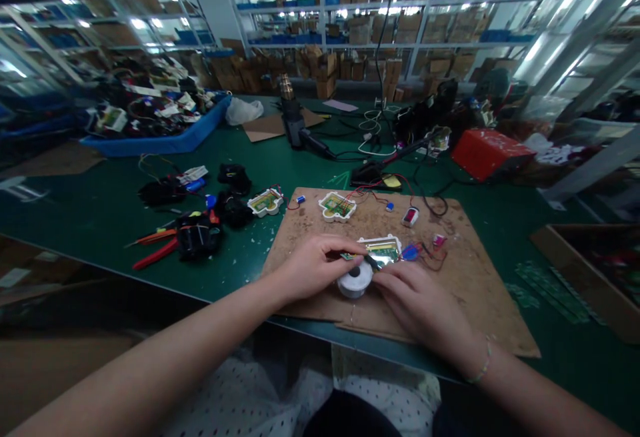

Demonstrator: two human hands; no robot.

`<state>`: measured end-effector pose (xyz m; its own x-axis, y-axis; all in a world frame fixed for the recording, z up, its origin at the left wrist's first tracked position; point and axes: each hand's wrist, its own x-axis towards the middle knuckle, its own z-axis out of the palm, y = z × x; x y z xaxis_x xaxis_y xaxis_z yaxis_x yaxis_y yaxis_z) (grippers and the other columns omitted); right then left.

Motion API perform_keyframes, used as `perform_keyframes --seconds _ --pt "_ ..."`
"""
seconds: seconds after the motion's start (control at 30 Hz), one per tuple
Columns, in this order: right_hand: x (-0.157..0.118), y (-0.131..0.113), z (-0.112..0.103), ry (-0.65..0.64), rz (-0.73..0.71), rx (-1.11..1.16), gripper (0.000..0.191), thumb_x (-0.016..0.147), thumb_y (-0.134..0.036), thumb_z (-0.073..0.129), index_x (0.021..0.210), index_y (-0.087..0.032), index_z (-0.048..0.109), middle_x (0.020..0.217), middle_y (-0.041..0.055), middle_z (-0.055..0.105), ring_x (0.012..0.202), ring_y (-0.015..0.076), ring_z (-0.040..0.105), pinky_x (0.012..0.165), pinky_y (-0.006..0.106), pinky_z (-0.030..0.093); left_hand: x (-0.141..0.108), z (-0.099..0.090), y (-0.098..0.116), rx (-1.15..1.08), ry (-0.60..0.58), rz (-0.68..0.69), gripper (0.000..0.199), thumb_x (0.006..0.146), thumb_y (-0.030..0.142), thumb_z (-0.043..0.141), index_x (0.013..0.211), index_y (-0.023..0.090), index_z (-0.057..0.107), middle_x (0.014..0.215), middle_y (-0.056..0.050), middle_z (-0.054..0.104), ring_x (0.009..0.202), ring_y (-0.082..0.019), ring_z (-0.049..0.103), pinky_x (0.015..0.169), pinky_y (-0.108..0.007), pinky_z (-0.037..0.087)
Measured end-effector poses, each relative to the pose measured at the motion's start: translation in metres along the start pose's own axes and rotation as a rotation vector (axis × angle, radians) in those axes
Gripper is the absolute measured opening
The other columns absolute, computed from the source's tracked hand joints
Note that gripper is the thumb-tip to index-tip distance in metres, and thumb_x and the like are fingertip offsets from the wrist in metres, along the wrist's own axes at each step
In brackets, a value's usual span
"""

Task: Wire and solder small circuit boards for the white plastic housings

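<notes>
My left hand is closed, thumb and fingers drawn together just above a white spool that looks like solder wire. A bit of green and a small dark piece show at its fingertips, too small to name. On the spool's other side, my right hand is closed too, its fingertips near the same dark piece; what they pinch is hidden. Right behind the fingers lies a white housing with a green circuit board in it. A blue wrapped part with red and black wires lies beside that housing.
The brown board under my hands also bears another open housing. Red-handled pliers and black parts lie left. Behind stand a heat gun, a blue bin, a soldering iron and a red box. A carton stands right.
</notes>
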<state>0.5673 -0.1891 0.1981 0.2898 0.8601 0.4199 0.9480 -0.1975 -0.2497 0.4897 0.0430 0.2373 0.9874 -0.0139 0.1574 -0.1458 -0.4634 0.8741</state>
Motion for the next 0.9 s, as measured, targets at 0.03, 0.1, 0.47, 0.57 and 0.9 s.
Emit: perform_keyframes --seconds 0.03,0.1,0.47,0.57,0.9 --pt "0.000 0.001 0.002 -0.005 0.014 0.016 0.023 0.096 -0.014 0.050 0.116 -0.020 0.061 0.108 0.0084 0.065 0.097 0.0200 0.060 0.084 0.038 0.055 0.000 0.000 -0.001 0.007 -0.003 0.009 0.020 0.090 0.022 0.067 0.107 0.023 0.076 0.111 -0.003 0.077 0.106 -0.018 0.069 0.098 -0.034 0.053" --pt "0.004 0.006 0.004 -0.019 0.043 0.048 0.024 0.096 -0.013 0.049 0.116 -0.021 0.060 0.109 0.0084 0.065 0.098 0.0203 0.060 0.084 0.039 0.055 0.001 0.001 -0.003 0.025 0.008 0.025 0.020 0.090 0.023 0.066 0.108 0.023 0.076 0.112 -0.003 0.076 0.108 -0.018 0.069 0.100 -0.035 0.052" --pt "0.021 0.013 0.001 -0.058 0.106 0.268 0.022 0.096 -0.018 0.055 0.116 -0.025 0.059 0.111 0.0035 0.068 0.105 0.0156 0.063 0.092 0.034 0.055 -0.009 0.000 -0.001 0.157 0.022 0.131 0.029 0.086 0.011 0.064 0.111 0.021 0.075 0.112 -0.003 0.076 0.108 -0.017 0.068 0.100 -0.035 0.052" --pt "0.016 0.010 -0.002 -0.030 0.149 0.300 0.022 0.096 -0.021 0.057 0.117 -0.026 0.059 0.109 0.0028 0.069 0.100 0.0146 0.065 0.089 0.032 0.056 -0.015 0.002 0.000 0.191 0.015 0.151 0.033 0.085 0.012 0.063 0.116 0.021 0.072 0.117 -0.003 0.075 0.112 -0.019 0.067 0.102 -0.039 0.051" --pt "0.018 0.019 -0.022 0.129 -0.078 -0.067 0.036 0.091 -0.019 0.062 0.126 -0.028 0.059 0.124 0.0059 0.067 0.114 0.0226 0.060 0.096 0.041 0.050 -0.031 -0.002 0.001 0.385 -0.106 0.241 0.050 0.094 0.042 0.061 0.137 0.019 0.056 0.142 -0.007 0.060 0.133 -0.020 0.053 0.116 -0.039 0.038"
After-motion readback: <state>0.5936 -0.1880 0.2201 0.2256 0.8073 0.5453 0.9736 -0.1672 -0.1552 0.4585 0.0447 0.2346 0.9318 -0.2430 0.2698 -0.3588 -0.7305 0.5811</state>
